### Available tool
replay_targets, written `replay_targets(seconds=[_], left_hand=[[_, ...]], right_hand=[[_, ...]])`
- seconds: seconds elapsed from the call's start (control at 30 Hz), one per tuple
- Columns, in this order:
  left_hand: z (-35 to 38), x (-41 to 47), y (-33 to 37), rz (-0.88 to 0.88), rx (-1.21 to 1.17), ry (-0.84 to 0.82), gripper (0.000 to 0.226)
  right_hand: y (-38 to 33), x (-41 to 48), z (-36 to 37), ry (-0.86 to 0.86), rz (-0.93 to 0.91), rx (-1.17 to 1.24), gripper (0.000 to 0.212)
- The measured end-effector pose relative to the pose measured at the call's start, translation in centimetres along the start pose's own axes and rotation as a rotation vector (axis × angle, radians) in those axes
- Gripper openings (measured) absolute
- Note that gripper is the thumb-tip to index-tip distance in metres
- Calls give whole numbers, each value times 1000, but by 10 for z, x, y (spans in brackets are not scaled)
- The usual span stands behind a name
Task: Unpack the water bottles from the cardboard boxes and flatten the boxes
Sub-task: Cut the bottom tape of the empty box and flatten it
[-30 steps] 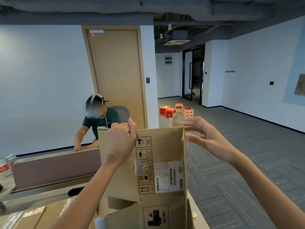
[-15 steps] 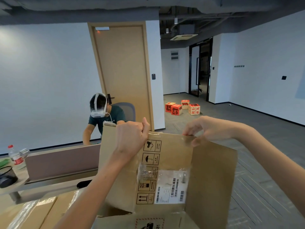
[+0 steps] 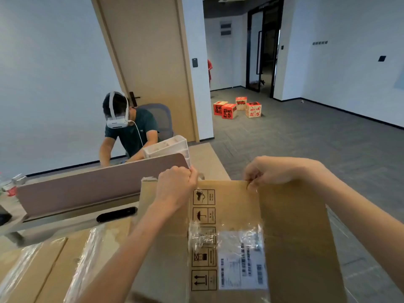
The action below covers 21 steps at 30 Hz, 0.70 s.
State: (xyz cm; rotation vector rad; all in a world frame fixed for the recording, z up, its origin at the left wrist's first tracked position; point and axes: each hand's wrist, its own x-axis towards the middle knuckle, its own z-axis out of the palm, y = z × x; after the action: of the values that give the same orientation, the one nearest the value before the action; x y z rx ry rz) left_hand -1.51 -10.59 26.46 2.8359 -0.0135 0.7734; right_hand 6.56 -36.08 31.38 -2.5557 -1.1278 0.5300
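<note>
I hold an empty brown cardboard box [image 3: 290, 237] upright in front of me, spread out nearly flat, with handling symbols and a taped white shipping label facing me. My left hand [image 3: 177, 186] grips its top edge at the left. My right hand [image 3: 269, 171] pinches the top edge at the fold between two panels. Its lower part runs out of view at the bottom. A water bottle [image 3: 9, 189] with a red label shows at the far left edge, partly cut off.
Taped cardboard boxes [image 3: 50, 265] lie at lower left on the desk. A mauve divider panel [image 3: 87, 186] separates me from a seated person [image 3: 129, 127] wearing a white headset. A black object [image 3: 117, 214] lies by the divider. Several red boxes [image 3: 237, 107] sit on the grey floor beyond.
The box has swung from edge-on to spread flat, and it has dropped lower. My right hand went from reaching, open, to pinching the top edge. My view has tilted down.
</note>
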Motion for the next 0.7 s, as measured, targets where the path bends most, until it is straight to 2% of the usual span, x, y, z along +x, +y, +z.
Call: replay_targets(seconds=[0.1,0.2,0.3,0.47,0.57,0.7], left_hand=[[39,-3,-17,-63,-19,-92,60],[75,-2,-34,-92,-19,-180,57],[110,-1,-52,-100,-48,-251,58],[171,13,-94,-175,-56,-335,57],[203,23,-117,-218,-54,-384,57],[242,38,-150,-251,-36,-453,56]], right_hand=[[21,26,25,-45,11,5,4],[40,57,51,-86,39,30,19],[60,88,78,-114,83,70,24],[89,145,112,-101,135,120,4],[103,181,129,-94,138,138,14],[121,229,155,-73,180,169,13]])
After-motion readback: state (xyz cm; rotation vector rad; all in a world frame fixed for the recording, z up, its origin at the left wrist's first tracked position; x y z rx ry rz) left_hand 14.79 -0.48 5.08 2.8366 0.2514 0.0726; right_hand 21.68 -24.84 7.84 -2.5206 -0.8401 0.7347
